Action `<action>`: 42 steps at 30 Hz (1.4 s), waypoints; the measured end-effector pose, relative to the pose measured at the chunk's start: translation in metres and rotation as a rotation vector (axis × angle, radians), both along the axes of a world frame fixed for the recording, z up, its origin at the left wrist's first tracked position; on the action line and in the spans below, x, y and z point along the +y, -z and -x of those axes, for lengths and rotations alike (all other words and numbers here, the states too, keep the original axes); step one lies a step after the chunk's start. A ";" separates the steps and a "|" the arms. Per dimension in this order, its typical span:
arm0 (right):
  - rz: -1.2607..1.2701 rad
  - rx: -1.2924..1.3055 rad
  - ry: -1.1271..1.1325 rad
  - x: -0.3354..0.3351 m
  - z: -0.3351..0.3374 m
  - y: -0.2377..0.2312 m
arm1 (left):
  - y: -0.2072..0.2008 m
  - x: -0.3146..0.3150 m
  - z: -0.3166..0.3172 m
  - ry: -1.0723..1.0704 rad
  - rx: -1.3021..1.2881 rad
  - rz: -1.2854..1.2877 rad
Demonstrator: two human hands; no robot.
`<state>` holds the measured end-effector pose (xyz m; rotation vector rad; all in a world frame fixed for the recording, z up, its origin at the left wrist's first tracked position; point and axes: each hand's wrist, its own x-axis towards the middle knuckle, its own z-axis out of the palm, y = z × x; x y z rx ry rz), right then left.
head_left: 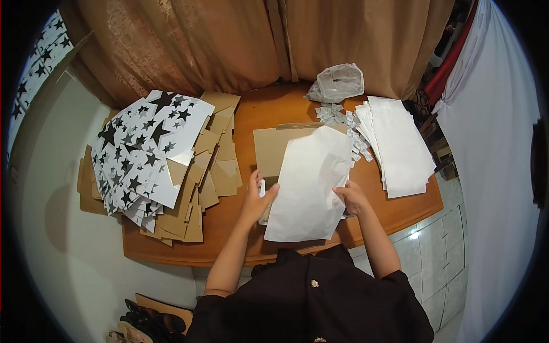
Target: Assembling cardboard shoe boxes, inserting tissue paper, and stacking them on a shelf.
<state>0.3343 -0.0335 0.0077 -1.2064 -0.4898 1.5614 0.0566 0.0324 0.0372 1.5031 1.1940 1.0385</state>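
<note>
A large white paper sheet (309, 177), slightly creased, lies slanted over an open brown cardboard box (267, 150) in front of me. My right hand (353, 198) pinches the sheet's right edge, with the thumb on top. At the left side, my left hand (258, 198) has its thumb against the sheet's edge and its fingers spread apart from the thumb. A bit of something white shows between them, by the box's left side. The sheet hides most of the box and whatever lies in it.
White sheets with black stars (134, 146) lie piled over flattened cardboard boxes (220, 171) at the left. At the right is a stack of white paper (400, 146). Several small clear packets (355, 143) and a clear plastic bag (341, 82) lie toward the brown curtain (229, 40).
</note>
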 end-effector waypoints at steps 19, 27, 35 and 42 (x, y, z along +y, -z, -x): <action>-0.481 -0.685 0.340 -0.014 0.026 -0.008 | 0.027 0.028 0.012 0.164 -0.084 0.140; -0.125 -1.330 0.380 -0.013 0.034 0.025 | 0.021 -0.003 -0.037 0.326 0.376 -1.139; -0.244 -1.359 0.426 -0.006 0.025 0.013 | 0.053 0.014 -0.068 1.005 0.754 -0.795; -0.028 -1.215 0.370 0.018 -0.050 0.045 | 0.091 0.017 -0.084 1.249 0.983 -0.604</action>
